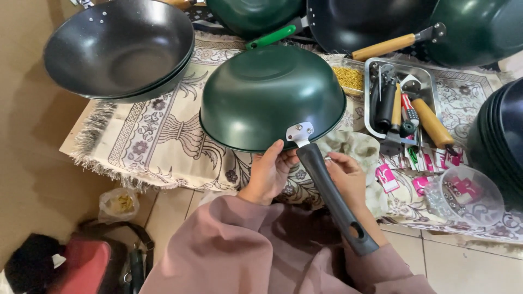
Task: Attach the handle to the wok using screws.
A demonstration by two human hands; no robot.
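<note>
Head view: left hand [268,173] pinches the green wok [271,97] at its handle bracket [300,133] (six o'clock on the rim). Right hand [346,177], fingers curled, touches the black handle [333,197]. Fastening seems underway; seating it likely needs a tool from the tray [371,98], two o'clock.

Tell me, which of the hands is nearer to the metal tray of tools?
Right. The right hand is beside the black handle, just below-left of the metal tray; the left hand is farther left, under the green wok.
</note>
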